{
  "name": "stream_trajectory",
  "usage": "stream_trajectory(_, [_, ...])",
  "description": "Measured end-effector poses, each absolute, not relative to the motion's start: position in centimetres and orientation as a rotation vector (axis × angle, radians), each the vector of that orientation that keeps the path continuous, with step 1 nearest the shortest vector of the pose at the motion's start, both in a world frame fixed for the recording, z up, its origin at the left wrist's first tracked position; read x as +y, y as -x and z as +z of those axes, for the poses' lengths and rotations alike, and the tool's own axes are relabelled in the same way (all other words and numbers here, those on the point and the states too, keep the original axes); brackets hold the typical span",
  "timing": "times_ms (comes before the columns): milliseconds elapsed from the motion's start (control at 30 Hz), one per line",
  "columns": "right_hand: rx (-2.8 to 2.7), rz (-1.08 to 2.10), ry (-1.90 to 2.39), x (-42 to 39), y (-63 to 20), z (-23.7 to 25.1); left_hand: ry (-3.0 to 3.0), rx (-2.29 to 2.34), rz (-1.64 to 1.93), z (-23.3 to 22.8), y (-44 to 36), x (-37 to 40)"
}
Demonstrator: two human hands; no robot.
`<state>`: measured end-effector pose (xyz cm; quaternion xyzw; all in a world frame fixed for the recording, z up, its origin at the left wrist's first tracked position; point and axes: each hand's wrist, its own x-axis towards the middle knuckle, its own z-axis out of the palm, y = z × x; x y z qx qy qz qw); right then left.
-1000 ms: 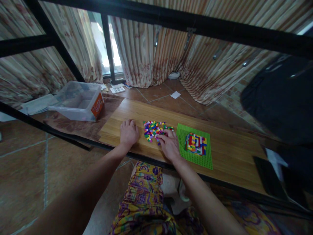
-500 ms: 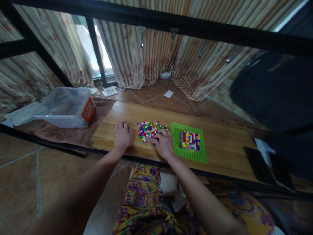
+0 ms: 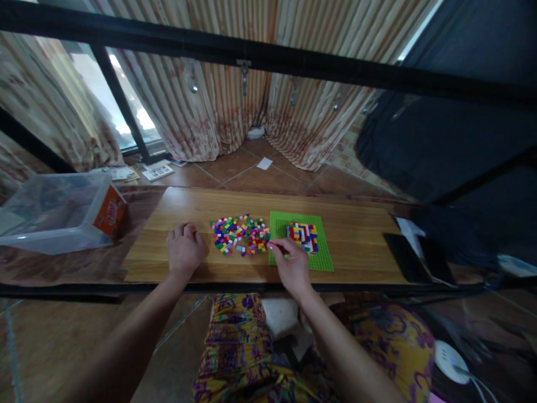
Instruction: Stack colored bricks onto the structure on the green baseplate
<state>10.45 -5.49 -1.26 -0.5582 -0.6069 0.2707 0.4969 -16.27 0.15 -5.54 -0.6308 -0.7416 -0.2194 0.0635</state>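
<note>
My left hand (image 3: 185, 249) rests on the wooden board, its fingers curled in with nothing visible in them. To its right lies a loose pile of small multicoloured building bricks (image 3: 229, 230). My right hand (image 3: 292, 263) is over the near left part of the green baseplate (image 3: 325, 246). Its thumb and forefinger pinch a tiny light-coloured piece, which looks like a building brick (image 3: 271, 247). On the baseplate stands a square, layered structure of coloured bricks (image 3: 305, 234), its near left corner partly covered by my right hand.
A clear plastic bin (image 3: 62, 224) with an orange label stands left of the wooden board (image 3: 356, 246). Dark flat objects (image 3: 405, 257) lie at the board's right end. A black frame bar (image 3: 268, 56) crosses above, before striped curtains.
My right hand has moved right, from the edge of the brick pile to the baseplate. The camera has turned right, so the scene sits further left. My left hand stays on the board.
</note>
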Motion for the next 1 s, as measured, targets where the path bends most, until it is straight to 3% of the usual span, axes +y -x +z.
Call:
stream_trajectory(300, [-1.293,0.389,1.645,-5.7,-20.8,-2.8,1.911,-2.213,-0.648,-5.8,16.6,0.4])
stream_trajectory(567, [-1.517,0.339,1.637,-3.0,-21.9,-2.3,1.921,-2.174,-0.673,-6.0,16.8,0.6])
stream_trajectory(1000, [-0.92,0.83,1.447,-1.9,-22.2,-4.1,1.94,-2.195,-0.615,-5.4,16.5,0.4])
